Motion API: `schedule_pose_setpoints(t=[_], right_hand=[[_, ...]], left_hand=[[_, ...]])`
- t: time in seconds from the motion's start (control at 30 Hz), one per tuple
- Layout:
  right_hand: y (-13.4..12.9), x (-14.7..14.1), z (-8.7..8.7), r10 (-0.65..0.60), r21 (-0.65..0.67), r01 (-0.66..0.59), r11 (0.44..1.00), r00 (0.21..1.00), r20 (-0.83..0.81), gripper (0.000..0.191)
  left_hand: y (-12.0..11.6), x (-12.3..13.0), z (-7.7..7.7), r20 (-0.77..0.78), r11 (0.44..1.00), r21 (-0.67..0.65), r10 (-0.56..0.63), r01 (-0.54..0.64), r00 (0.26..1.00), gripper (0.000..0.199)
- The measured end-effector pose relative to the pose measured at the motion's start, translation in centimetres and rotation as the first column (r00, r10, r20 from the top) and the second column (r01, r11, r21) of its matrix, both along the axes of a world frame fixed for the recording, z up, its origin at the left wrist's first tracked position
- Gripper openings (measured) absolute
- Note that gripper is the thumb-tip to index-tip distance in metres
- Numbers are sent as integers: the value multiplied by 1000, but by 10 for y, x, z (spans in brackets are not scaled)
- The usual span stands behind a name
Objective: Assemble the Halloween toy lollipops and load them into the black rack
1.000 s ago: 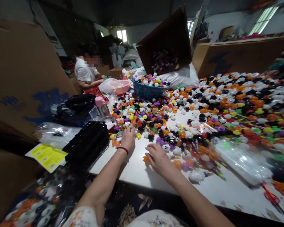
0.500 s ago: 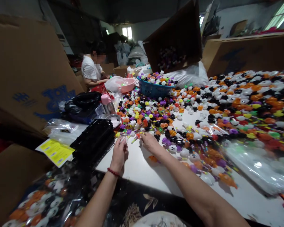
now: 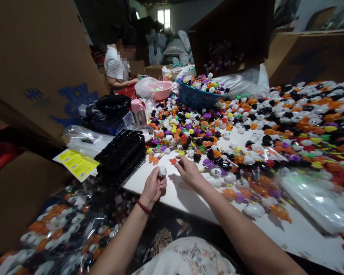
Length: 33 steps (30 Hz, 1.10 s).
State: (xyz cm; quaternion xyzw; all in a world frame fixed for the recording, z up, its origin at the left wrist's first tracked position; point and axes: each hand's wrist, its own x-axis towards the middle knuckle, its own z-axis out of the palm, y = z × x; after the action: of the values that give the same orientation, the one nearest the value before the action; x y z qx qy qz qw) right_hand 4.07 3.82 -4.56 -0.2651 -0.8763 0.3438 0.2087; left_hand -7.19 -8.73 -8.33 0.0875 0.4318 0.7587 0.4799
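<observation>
Leaning over the white table (image 3: 139,179), the person is working with both hands near the front edge; from that seat, twelve is pointing straight ahead. The left hand (image 3: 154,186) is curling its fingers around a small white piece (image 3: 162,171), just short of twelve. The right hand (image 3: 187,170) is pinching a small red piece (image 3: 172,161) between its fingertips at twelve, and the two pieces are staying near each other but apart. Colourful toy pieces (image 3: 189,131) are covering the table beyond, from twelve round to two. A heaped blue basin (image 3: 195,100) is standing behind them, just past twelve; a stack of black trays (image 3: 122,154) is lying at eleven, and clear plastic (image 3: 318,204) is shining at two. Farther off, at half past eleven, a co-worker (image 3: 114,65) is bowing their head, sitting near a pink basin (image 3: 164,93).
</observation>
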Motion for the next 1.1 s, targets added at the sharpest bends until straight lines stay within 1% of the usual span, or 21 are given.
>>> schedule_pose_setpoints(t=[0.07, 0.13, 0.23, 0.33, 0.43, 0.5, 0.57, 0.63, 0.73, 0.8, 0.93, 1.0, 1.03, 1.1], right_hand=[[-8, 22, 6, 44, -61, -53, 997, 989, -138, 22], [-13, 39, 10, 66, -50, -77, 996, 980, -186, 21], [-14, 53, 14, 62, 41, -56, 998, 986, -153, 22], [-13, 61, 16, 55, 147, -42, 988, 995, -86, 23], [-14, 66, 17, 55, 175, -45, 984, 997, -53, 21], [-17, 68, 17, 61, 167, -52, 985, 997, -46, 19], [-20, 69, 16, 68, 155, -57, 986, 996, -64, 17], [-24, 69, 14, 64, 150, -49, 988, 993, -100, 15], [-29, 70, 12, 37, 156, -16, 988, 991, -133, 16], [-34, 71, 11, 30, 133, -12, 991, 990, -140, 16], [-42, 72, 5, 7, 85, 5, 996, 989, -146, 18], [-41, 74, 1, -14, 40, 21, 999, 988, -156, 19], [-38, 76, 1, -23, -4, 23, 1000, 986, -167, 20], [-26, 85, 4, -60, -97, 41, 994, 978, -200, 21]], left_hand=[[4, 6, 0, -26, 1000, 0, -8, 8, 1000, 38], [8, 14, 3, -61, 999, -3, -32, 32, 998, 38], [14, 27, 10, -146, 997, -26, -71, 68, 987, 39], [16, 35, 17, -263, 993, -58, -115, 103, 958, 38], [16, 40, 20, -342, 987, -101, -149, 122, 928, 35], [15, 42, 20, -337, 984, -130, -161, 123, 928, 35], [14, 45, 19, -332, 977, -181, -169, 113, 928, 36], [12, 49, 17, -386, 965, -255, -161, 63, 908, 37], [10, 56, 14, -545, 946, -321, -143, -48, 826, 36], [9, 63, 12, -603, 939, -337, -155, -73, 783, 37], [9, 77, 13, -619, 927, -371, -208, -49, 758, 40], [12, 81, 14, -597, 927, -376, -242, 0, 764, 41], [14, 82, 14, -567, 924, -379, -267, 41, 779, 42], [23, 79, 15, -495, 912, -391, -323, 125, 807, 46]])
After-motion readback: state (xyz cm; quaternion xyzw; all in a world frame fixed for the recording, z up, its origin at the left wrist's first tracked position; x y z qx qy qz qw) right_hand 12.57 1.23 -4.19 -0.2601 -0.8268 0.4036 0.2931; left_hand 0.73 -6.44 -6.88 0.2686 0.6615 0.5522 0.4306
